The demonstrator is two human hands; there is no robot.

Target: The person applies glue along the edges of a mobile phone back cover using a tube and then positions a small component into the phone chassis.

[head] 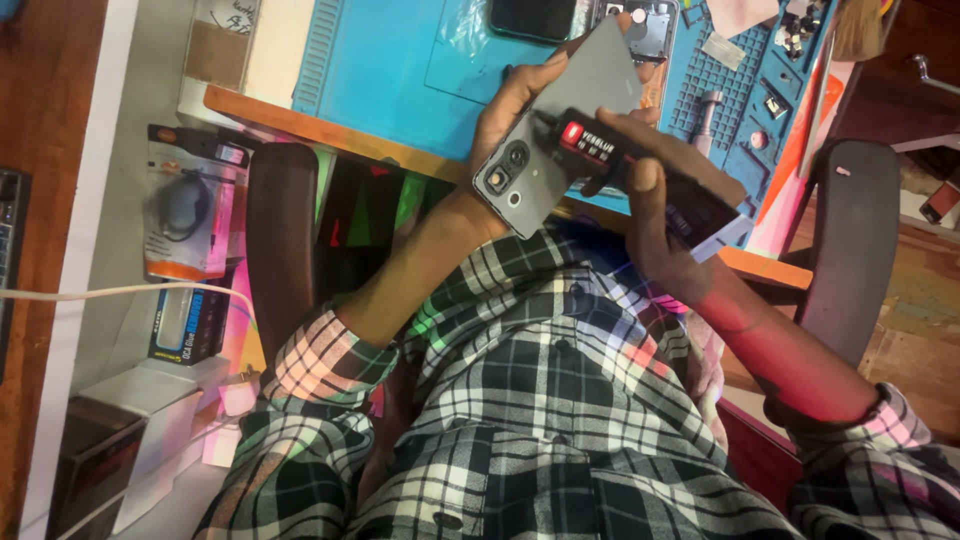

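My left hand (512,108) grips a grey phone (570,120) by its edge, back side up, with the camera lenses toward my body. My right hand (650,215) holds a black electric screwdriver (640,170) with a red label. Its tip touches the phone's back near the camera cluster. Both hands hover over the near edge of a blue work mat (400,70).
A second dark phone (532,18) and an opened phone frame (650,25) lie at the far side of the mat, with small parts and screws (800,30) to the right. Chair armrests (283,230) flank me. Boxed goods (190,210) sit on the left.
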